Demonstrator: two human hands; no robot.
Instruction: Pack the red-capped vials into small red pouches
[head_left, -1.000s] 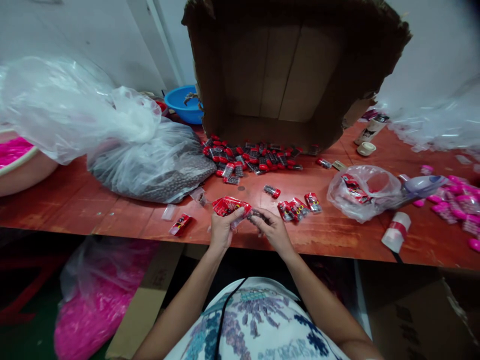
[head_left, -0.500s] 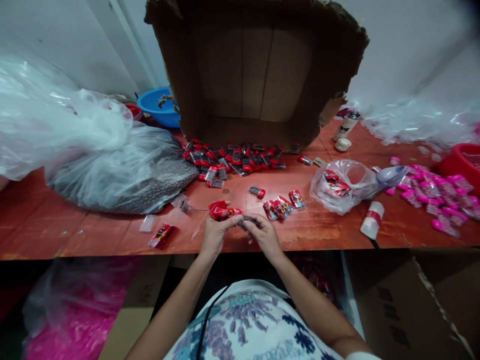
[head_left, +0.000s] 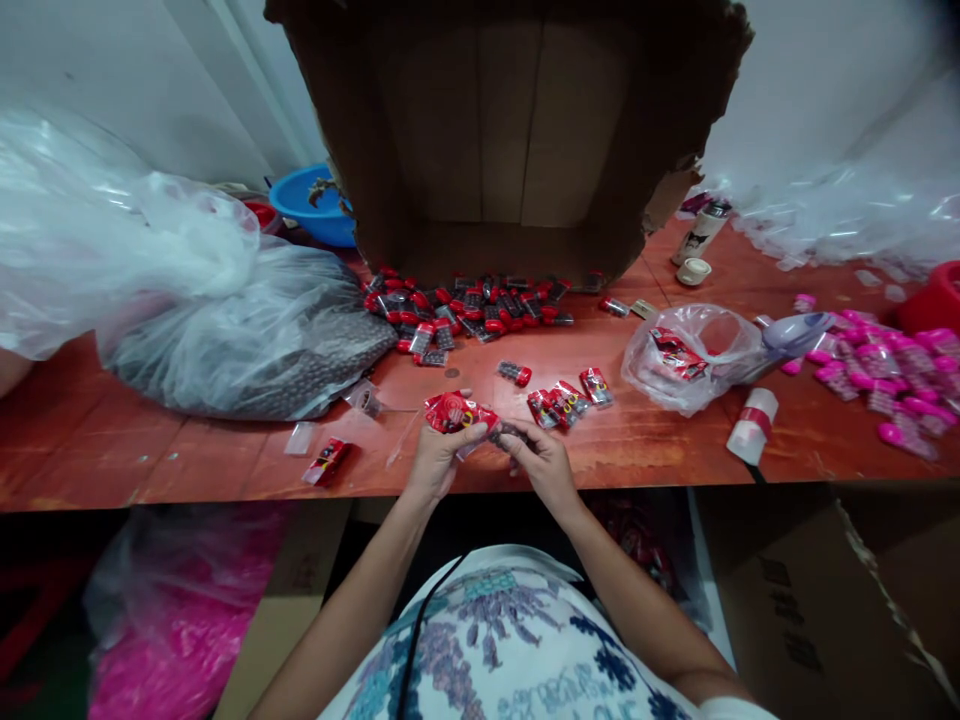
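My left hand [head_left: 436, 460] is closed on a red printed plastic wrapper [head_left: 454, 411], its thumb pressed on top. The fingers of my right hand [head_left: 546, 458] pinch a small clear tube of dark beads [head_left: 498, 434] at the wrapper's right end; whether its end sits inside the wrapper I cannot tell. Beyond my hands lies a single red-capped tube [head_left: 514, 373]. Several wrapped packets [head_left: 564, 402] rest to the right, and one red packet [head_left: 328, 461] lies to the left.
Red-capped tubes [head_left: 480, 305] heap before a large open carton [head_left: 510, 120]. A bulging bag of dark beads [head_left: 247, 340] stands left. A clear bag [head_left: 637, 365] with red wrappers, a white roll [head_left: 752, 427] and pink-capped tubes [head_left: 889, 370] lie right. The table's edge [head_left: 645, 487] is near me.
The view has swung to the right, so the things on the table appear further left. Both hands keep hold of the wrapper and tube, with small finger movements.
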